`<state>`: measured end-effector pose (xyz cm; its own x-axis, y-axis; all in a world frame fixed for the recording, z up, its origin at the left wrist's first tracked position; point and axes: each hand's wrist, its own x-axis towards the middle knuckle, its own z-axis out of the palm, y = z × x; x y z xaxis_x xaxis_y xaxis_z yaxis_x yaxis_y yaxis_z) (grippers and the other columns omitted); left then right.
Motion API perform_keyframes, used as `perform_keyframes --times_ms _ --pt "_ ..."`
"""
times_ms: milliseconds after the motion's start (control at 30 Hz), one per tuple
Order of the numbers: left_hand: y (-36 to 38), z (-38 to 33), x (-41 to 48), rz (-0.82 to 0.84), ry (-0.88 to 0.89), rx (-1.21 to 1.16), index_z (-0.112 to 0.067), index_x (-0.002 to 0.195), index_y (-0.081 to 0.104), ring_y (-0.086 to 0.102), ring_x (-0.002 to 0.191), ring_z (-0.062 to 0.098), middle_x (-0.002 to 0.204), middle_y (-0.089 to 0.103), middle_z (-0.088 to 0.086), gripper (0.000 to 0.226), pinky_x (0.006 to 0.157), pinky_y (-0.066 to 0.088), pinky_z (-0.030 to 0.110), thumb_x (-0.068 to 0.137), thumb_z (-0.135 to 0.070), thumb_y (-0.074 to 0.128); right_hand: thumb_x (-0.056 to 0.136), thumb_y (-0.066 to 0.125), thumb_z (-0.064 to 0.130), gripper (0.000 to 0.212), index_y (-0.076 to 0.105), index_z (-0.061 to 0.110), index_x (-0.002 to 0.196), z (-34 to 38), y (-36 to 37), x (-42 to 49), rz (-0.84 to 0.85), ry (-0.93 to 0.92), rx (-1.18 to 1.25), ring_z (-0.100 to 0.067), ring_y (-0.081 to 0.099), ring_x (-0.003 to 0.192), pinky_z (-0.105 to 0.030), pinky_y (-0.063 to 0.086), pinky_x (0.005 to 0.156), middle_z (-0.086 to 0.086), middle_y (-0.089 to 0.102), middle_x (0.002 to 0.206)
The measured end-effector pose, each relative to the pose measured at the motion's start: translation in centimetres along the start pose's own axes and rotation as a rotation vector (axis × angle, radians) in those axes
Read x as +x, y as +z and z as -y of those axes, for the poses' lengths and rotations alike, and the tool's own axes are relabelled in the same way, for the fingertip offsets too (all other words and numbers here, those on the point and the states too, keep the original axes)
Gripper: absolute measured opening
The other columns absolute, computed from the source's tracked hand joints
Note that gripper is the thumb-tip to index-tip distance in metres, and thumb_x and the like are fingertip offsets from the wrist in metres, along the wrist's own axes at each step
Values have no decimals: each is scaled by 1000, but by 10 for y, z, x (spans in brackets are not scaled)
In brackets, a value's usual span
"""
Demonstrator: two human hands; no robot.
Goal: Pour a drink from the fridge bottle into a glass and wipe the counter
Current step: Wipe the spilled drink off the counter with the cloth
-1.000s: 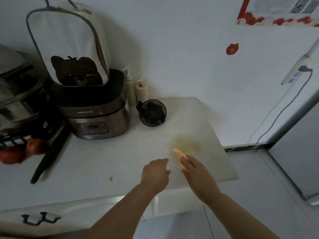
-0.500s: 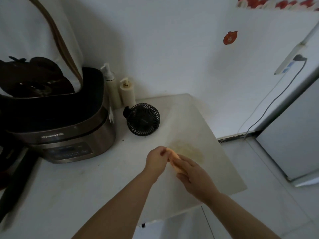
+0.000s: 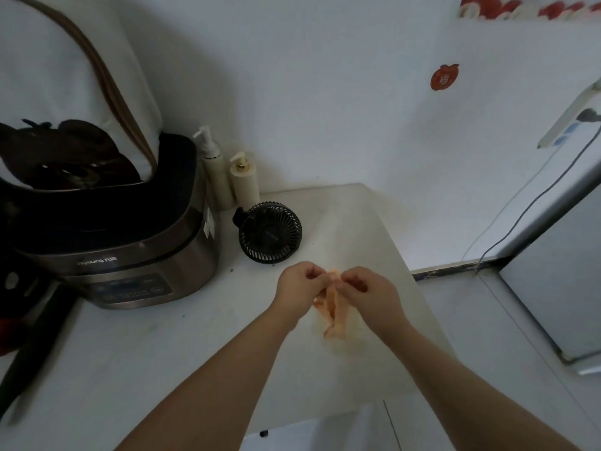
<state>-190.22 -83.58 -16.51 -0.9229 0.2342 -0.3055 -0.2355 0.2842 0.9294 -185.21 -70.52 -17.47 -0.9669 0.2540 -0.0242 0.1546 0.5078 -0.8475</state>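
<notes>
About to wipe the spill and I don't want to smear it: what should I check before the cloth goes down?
1. Grip: ok, left hand and right hand both pinch the orange cloth at its top.
2. Cloth opened out: not ok, it hangs bunched.
3. Stain within reach: ok, yellowish stain lies on the counter under the cloth.
4. Fan clear: ok, black fan stands apart, behind.
5. Cloth damp: cannot tell.

A metallic multicooker (image 3: 130,255) stands at the left, with a white fabric cover (image 3: 65,92) draped over its top; two cream pump bottles (image 3: 245,180) stand against the wall just beside it; a small black fan (image 3: 270,232) sits before them; a red sticker (image 3: 444,77) and a power strip (image 3: 567,120) are on the wall.
</notes>
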Motion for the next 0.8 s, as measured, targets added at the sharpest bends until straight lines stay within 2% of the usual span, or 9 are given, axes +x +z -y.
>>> perform_keyframes --times_ms 100,200,333,433,567,667,733,767,800 --pt "1 -2 -1 -40 14 -7 -13 66 59 54 54 5 63 60 2 19 60 45 22 84 -11 66 80 64 14 15 68 22 69 -4 -9 7 3 114 169 -24 66 78 -41 55 79 0 68 74" --pt "2 -3 -6 -73 25 -47 -12 67 59 52 46 -2 62 61 3 19 57 45 18 85 -8 64 84 59 5 19 68 16 72 -4 -17 9 -15 243 396 -33 67 84 -43 58 79 -12 68 81" --pt "-2 -2 -9 -129 0 -140 -9 73 57 59 67 16 74 64 10 16 69 50 26 88 -3 58 89 52 1 15 64 7 81 -5 -31 11 -24 334 553 -26 64 82 -30 54 70 -13 64 84" --pt "-6 0 -10 -154 -58 -201 -10 76 53 62 76 18 79 66 9 18 77 53 31 92 -2 50 91 47 -2 18 59 7 83 -6 -39 15 -42 377 674 -22 60 79 -26 52 67 -11 61 83" --pt "-7 5 -11 -145 -116 -211 -11 79 51 60 76 15 81 64 6 20 76 51 29 93 3 47 92 41 0 18 57 7 93 -4 -47 19 -5 382 795 -22 61 81 -31 50 74 -11 62 87" --pt "-5 5 -12 -124 -121 -120 -13 83 54 58 77 16 80 63 3 22 72 49 25 90 6 45 94 37 0 22 57 7 89 7 -47 20 28 382 888 -22 61 78 -36 48 71 -11 63 84" --pt "-2 1 -14 -105 -85 -100 -12 95 56 60 82 18 86 64 4 11 75 50 27 92 -4 50 95 37 2 23 58 8 88 18 -46 22 52 378 919 -22 61 79 -37 47 72 -10 63 84" --pt "-2 -3 -16 -77 -59 -100 -12 105 56 60 85 18 92 63 3 13 79 50 29 92 -12 54 95 37 3 22 58 8 90 22 -45 23 64 371 920 -23 61 80 -37 47 73 -10 64 86" --pt "-1 -6 -16 -39 -36 -93 -13 114 53 60 89 17 98 62 2 25 82 50 31 91 -20 59 95 38 4 20 58 7 92 25 -44 24 73 365 909 -24 61 82 -38 48 74 -11 64 88"
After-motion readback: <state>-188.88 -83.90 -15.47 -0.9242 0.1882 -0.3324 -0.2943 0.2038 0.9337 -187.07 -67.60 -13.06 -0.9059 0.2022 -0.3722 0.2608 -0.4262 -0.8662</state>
